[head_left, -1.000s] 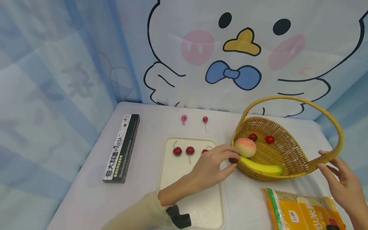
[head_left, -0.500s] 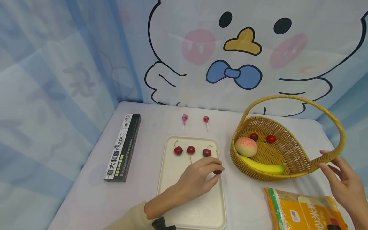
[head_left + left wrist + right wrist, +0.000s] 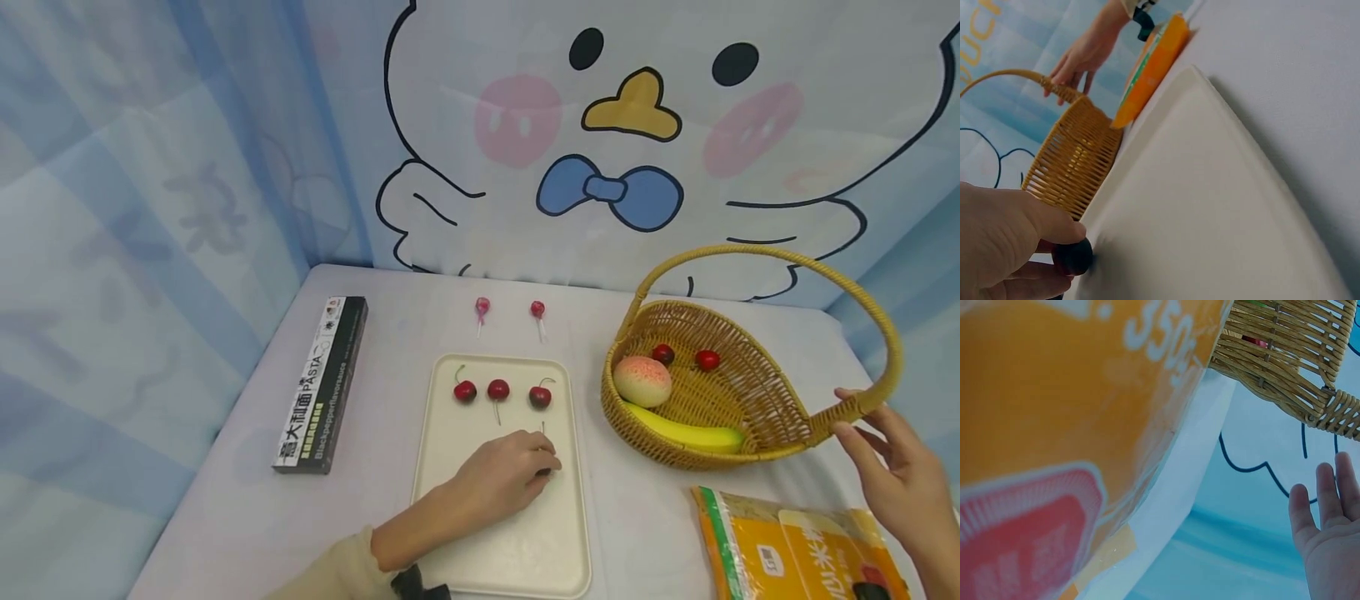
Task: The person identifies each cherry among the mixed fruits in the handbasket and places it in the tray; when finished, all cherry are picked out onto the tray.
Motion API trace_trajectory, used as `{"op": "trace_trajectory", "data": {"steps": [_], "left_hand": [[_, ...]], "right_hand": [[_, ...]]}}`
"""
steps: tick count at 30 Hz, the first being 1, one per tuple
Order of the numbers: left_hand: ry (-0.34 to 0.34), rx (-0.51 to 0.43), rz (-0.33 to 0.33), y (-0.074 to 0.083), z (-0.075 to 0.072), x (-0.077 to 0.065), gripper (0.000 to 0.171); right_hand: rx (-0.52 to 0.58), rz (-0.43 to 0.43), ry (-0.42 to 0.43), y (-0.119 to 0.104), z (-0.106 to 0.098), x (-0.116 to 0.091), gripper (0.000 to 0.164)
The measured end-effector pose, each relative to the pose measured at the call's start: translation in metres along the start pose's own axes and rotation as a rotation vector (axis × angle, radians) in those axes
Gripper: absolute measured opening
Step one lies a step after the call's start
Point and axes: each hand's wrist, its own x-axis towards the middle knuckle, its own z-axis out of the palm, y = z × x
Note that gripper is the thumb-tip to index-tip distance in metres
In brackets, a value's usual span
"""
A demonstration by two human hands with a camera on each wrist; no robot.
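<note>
Dark-red cherry is pinched by the left grip over the tray; basket handle is held by the right grip.

Table bears tray, basket, box, packet, lollipops.

Dark cherry (stemmed), pinched over a cream tray beside the wicker basket

cherry | left fingers carried it | from basket edge | to over tray
</note>
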Motion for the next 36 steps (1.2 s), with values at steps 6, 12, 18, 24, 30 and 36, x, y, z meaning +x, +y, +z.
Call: {"op": "trace_trajectory", "data": {"steps": [6,12,18,24,30,36], "left_hand": [[-0.051,-0.002,-0.028,0.001,-0.002,0.003,0.023],[-0.013,-0.005,-0.033,0.002,-0.012,0.005,0.026],[0.047,-0.073,-0.034,-0.002,-0.027,0.012,0.026],[0.128,-0.262,-0.013,-0.007,-0.030,0.028,0.027],[0.194,-0.381,0.026,-0.001,-0.029,0.051,0.029],[0.170,-0.466,0.037,0.011,-0.030,0.075,0.030]], "right_hand": [[0.015,-0.010,-0.007,-0.001,-0.001,0.000,0.046],[0.004,-0.013,-0.011,-0.001,0.000,0.001,0.046],[0.007,-0.019,-0.010,0.000,-0.001,0.001,0.046],[-0.003,-0.013,-0.006,-0.001,0.000,0.001,0.045],[-0.012,-0.010,-0.013,-0.002,-0.001,0.000,0.047],[-0.018,-0.003,-0.018,-0.003,-0.003,0.000,0.047]]}}
